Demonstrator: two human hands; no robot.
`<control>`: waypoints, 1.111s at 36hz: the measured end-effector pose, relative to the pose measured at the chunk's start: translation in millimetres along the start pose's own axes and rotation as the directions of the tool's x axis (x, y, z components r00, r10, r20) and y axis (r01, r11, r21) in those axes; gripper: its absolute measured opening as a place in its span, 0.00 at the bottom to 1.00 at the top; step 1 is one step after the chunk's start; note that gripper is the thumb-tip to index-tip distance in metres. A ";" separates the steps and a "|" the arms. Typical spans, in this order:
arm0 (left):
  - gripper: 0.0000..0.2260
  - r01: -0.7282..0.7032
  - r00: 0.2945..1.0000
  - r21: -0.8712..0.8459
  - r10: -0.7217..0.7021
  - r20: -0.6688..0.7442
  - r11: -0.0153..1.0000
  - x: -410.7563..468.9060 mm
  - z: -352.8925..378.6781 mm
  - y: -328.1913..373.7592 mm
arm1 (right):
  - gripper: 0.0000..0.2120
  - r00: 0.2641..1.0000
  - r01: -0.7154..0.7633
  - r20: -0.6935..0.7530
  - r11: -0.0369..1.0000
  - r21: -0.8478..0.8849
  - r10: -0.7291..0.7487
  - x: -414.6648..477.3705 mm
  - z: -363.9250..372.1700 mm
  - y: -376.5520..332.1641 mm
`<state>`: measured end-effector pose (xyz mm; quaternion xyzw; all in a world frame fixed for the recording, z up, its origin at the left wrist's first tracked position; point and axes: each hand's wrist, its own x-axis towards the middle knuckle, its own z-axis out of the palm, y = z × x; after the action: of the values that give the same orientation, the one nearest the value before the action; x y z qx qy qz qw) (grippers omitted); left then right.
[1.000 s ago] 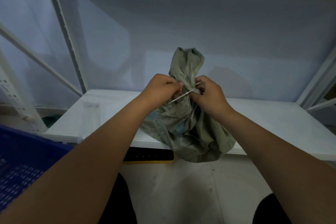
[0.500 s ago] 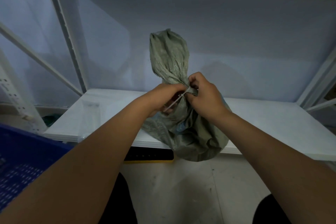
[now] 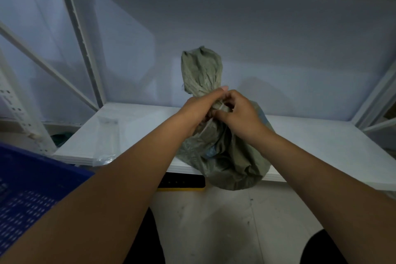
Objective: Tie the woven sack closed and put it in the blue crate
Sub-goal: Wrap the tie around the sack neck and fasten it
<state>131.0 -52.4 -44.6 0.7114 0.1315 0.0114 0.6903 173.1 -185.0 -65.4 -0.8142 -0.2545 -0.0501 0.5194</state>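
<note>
A grey-green woven sack (image 3: pixel 227 156) stands on the front edge of a white shelf board (image 3: pixel 321 143), its bottom bulging over the edge. Its gathered top (image 3: pixel 201 70) rises upright above my hands. My left hand (image 3: pixel 201 107) wraps the bunched neck from the left, thumb up against the fabric. My right hand (image 3: pixel 240 111) pinches a thin pale tie (image 3: pixel 219 106) wound around the neck. A loose end of the tie hangs down between my hands. The blue crate (image 3: pixel 27 191) sits at the lower left, partly hidden by my left forearm.
White metal shelving posts (image 3: pixel 81 38) and diagonal braces stand at the left, another post at the right. A clear plastic piece (image 3: pixel 106 137) lies on the board's left part. A black and yellow object (image 3: pixel 182 183) sits under the board. Pale floor lies below.
The sack's top swung from leaning right to upright and its neck is drawn tighter. My hands have come closer together on the neck, with the tie pulled in.
</note>
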 end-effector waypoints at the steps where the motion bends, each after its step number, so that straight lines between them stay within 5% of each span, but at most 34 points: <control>1: 0.30 0.000 1.000 0.010 0.001 -0.029 1.000 0.1 1.6 -1.2 | 0.18 1.000 0.016 0.012 1.000 0.009 -0.016 -1.3 2.3 -0.4; 7: 0.16 -0.288 0.902 -0.132 0.223 -0.369 0.948 6.5 6.4 -5.0 | 0.21 0.990 -0.134 -0.007 0.971 0.198 0.138 -1.8 16.1 -11.6; 10: 0.09 -0.341 0.900 -0.147 0.277 -0.337 0.928 5.1 9.3 -3.1 | 0.19 0.958 -0.285 0.106 0.876 0.390 0.265 -0.7 13.6 -16.9; 14: 0.06 -0.337 0.917 -0.189 0.277 -0.287 0.922 1.8 9.6 -2.2 | 0.09 0.922 -0.369 0.316 0.751 0.548 0.223 -3.3 6.6 -18.2; 18: 0.07 -0.339 0.925 -0.243 0.276 -0.259 0.909 -1.5 10.1 -0.1 | 0.11 0.896 -0.413 0.404 0.684 0.601 0.185 -2.2 -0.6 -15.7; 31: 0.07 -0.464 0.860 -0.317 0.334 -0.386 0.827 -6.5 12.8 7.9 | 0.12 0.975 -0.149 0.217 0.870 0.470 0.049 1.8 -2.2 -5.6; 40: 0.07 -0.420 0.872 -0.408 0.236 -0.429 0.810 -4.0 5.0 9.0 | 0.14 0.987 -0.057 0.160 0.920 0.389 -0.006 -1.9 5.0 5.5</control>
<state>129.7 -58.2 -35.3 0.5109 0.1208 0.2949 0.7984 173.1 -183.1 -72.8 -0.6985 -0.2889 0.0732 0.6506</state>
